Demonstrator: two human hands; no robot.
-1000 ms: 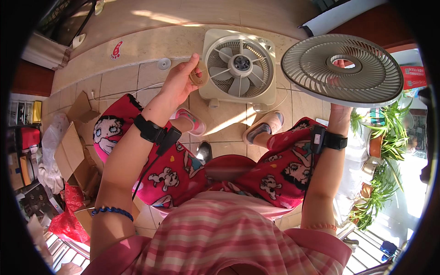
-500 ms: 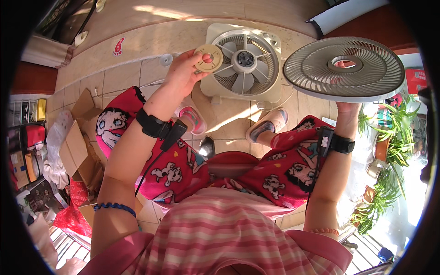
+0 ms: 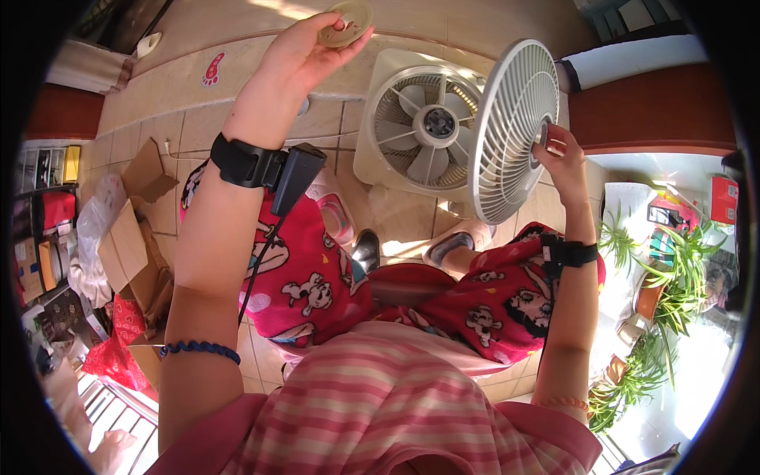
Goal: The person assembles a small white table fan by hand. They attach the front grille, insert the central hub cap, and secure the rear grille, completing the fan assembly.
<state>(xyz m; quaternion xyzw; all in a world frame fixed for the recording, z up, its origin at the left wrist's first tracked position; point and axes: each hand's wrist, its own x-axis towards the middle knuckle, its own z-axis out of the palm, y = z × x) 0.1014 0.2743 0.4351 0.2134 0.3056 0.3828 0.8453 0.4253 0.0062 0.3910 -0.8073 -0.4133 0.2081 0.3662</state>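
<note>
By the left hand [image 3: 310, 57] a beige disc [image 3: 354, 30] is grasped, by the right hand [image 3: 565, 162] a grille [image 3: 514, 131], both off the far fan [image 3: 437, 124], its blades [image 3: 428, 164] exposed.

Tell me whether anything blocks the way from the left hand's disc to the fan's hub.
Nothing visible stands between the disc in the left hand and the hub; the grille in the right hand hides only the fan's right edge.
</note>
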